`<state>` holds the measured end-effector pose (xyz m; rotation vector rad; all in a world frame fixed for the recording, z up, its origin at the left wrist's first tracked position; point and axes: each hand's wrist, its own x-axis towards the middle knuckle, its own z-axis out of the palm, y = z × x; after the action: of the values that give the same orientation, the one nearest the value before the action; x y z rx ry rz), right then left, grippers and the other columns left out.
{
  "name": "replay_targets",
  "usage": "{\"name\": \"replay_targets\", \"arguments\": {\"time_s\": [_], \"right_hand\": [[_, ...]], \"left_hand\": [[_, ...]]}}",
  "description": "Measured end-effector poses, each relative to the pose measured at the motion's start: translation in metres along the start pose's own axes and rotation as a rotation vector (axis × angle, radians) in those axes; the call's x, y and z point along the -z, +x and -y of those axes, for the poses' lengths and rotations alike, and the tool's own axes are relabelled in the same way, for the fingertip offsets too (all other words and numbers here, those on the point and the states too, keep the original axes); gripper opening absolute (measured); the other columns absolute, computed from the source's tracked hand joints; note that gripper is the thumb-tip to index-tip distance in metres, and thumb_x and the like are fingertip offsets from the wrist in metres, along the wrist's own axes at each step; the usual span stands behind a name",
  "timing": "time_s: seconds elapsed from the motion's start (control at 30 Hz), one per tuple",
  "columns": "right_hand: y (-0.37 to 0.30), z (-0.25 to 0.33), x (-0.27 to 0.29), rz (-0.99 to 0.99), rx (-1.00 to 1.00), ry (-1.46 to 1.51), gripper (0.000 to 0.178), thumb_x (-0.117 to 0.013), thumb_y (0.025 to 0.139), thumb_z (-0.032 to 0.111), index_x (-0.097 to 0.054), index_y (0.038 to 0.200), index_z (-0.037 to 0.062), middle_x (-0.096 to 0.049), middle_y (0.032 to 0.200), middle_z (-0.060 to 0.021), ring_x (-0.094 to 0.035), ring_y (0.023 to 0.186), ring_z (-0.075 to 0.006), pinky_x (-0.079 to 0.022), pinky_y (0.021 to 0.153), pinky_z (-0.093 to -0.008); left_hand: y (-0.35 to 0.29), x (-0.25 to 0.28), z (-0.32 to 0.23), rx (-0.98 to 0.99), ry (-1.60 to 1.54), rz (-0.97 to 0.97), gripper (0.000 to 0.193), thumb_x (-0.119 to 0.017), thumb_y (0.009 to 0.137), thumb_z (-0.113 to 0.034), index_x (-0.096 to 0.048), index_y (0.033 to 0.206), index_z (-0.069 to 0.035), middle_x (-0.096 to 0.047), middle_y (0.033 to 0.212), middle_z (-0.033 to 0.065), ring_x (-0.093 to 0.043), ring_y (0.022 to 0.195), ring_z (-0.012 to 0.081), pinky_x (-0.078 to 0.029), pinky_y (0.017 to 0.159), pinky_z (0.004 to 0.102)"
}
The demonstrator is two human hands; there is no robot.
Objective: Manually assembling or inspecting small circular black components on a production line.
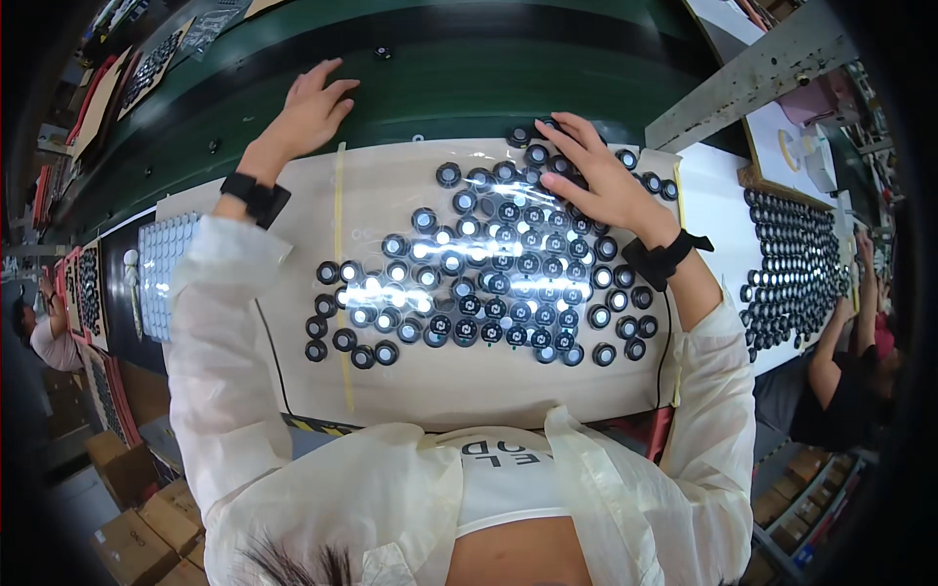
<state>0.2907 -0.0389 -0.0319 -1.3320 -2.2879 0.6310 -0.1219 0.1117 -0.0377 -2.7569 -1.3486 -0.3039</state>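
My left hand (311, 115) reaches over the green conveyor belt (459, 73), its fingers spread and nothing in them. A single small black round part (382, 53) lies on the belt beyond its fingertips. My right hand (604, 181) is over the far right of a group of black round parts (469, 306) with pale or marked centres. Its fingers are apart, close above or touching several parts; I cannot tell which. A shiny clear plastic sheet (415, 249) covers many of the parts on the beige work surface (293, 342).
Yellow tape strips (342, 244) run along the work surface. A sheet of pale round stickers (168, 264) lies at left. More black parts (796, 264) stand in rows at right, near another person's arms (831, 361). A metal post (747, 88) rises at far right.
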Motion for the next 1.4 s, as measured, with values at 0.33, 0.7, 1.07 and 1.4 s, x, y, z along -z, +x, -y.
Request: {"name": "replay_targets", "arguments": {"time_s": [0.33,0.7,1.07,1.4], "right_hand": [[0.027,-0.016,-0.001,0.005,-0.013,0.059,0.043,-0.050,0.098,0.026,-0.053,0.136,0.0052,-0.050,0.133,-0.0166,-0.050,0.122,-0.0331,-0.039,0.105,-0.0383],[0.022,-0.004,-0.025,0.133,0.047,-0.385,0.072,-0.030,0.101,0.060,-0.027,0.156,0.0130,-0.028,0.160,-0.0120,-0.014,0.151,-0.0306,-0.004,0.123,-0.0509],[0.029,0.020,-0.035,0.218,0.057,0.106,0.070,-0.038,0.103,0.053,-0.022,0.157,0.0120,-0.017,0.162,-0.0195,-0.019,0.149,-0.0352,-0.021,0.121,-0.0417],[-0.084,-0.001,0.052,0.174,-0.014,-0.311,0.117,-0.079,0.061,0.069,-0.031,0.155,0.0170,-0.021,0.161,-0.0191,-0.016,0.148,-0.0453,-0.012,0.119,-0.0580]], "left_hand": [[-0.026,0.005,-0.101,-0.026,-0.283,0.124,0.076,-0.086,0.064,-0.054,-0.057,0.118,-0.010,-0.057,0.106,0.0084,-0.053,0.109,0.0266,-0.036,0.095,0.0379],[-0.011,-0.013,-0.117,-0.169,-0.360,0.039,0.075,-0.085,0.063,-0.056,-0.056,0.115,-0.011,-0.052,0.125,0.0081,-0.044,0.127,0.0283,-0.027,0.110,0.0441],[-0.008,0.016,-0.105,-0.204,-0.415,0.051,0.068,-0.091,0.058,-0.039,-0.052,0.104,-0.008,-0.050,0.081,0.0051,-0.051,0.081,0.0225,-0.043,0.080,0.0360],[-0.016,0.043,-0.117,-0.006,-0.762,0.296,0.042,-0.080,0.081,-0.037,-0.054,0.080,-0.004,-0.032,0.067,0.0039,-0.032,0.061,0.0165,-0.029,0.058,0.0331]]}}
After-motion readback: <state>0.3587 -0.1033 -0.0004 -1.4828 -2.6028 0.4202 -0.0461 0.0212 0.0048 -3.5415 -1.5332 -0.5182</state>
